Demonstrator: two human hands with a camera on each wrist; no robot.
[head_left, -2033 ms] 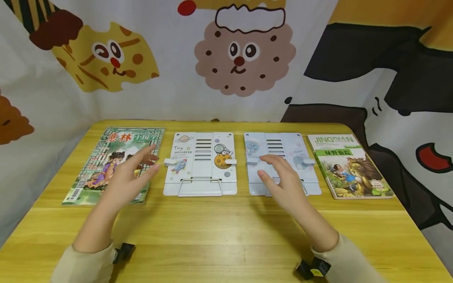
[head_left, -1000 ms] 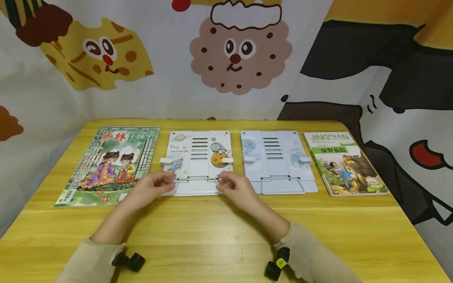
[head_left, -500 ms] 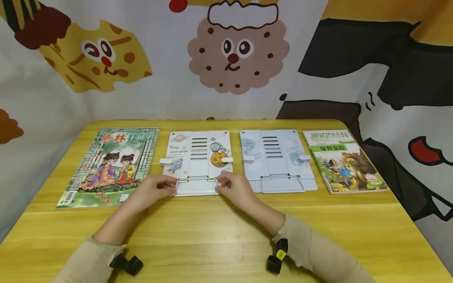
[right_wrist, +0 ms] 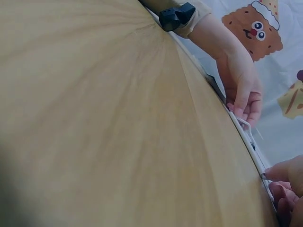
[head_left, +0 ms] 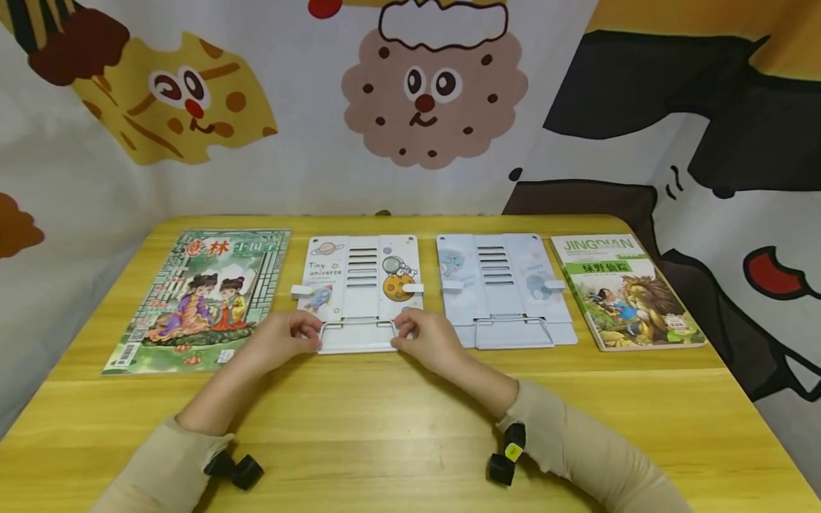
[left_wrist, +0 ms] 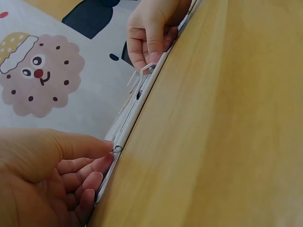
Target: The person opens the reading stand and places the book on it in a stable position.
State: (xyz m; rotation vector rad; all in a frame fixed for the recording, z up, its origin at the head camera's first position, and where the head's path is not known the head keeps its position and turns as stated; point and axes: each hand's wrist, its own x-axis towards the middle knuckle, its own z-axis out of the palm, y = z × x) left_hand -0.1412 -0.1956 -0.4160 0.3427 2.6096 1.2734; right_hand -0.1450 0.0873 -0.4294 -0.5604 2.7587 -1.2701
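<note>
A white folding book stand (head_left: 362, 306) printed "Tiny universe" lies flat on the table. Along its front edge runs a ledge with a wire page holder (head_left: 358, 325). My left hand (head_left: 285, 336) is at the left end of this ledge, thumb and fingertips pinching around the corner. At the right end, my right hand (head_left: 430, 338) pinches the other corner the same way. The left wrist view shows the ledge (left_wrist: 142, 106) edge-on, with the wire loop slightly raised near the right hand's fingers. Part of the stand's front corners is hidden behind the hands.
Right of it lies a second, pale blue book stand (head_left: 507, 299). A green magazine (head_left: 205, 306) lies at the left, partly under the left hand's side in this view, and a paperback book (head_left: 628, 299) at the far right. A printed curtain (head_left: 301, 185) hangs behind the table (head_left: 385, 427).
Both hands came down from above the magazine and the pale blue stand to the front corners of the "Tiny universe" stand and pinched them. Over the last half second they hardly move.
</note>
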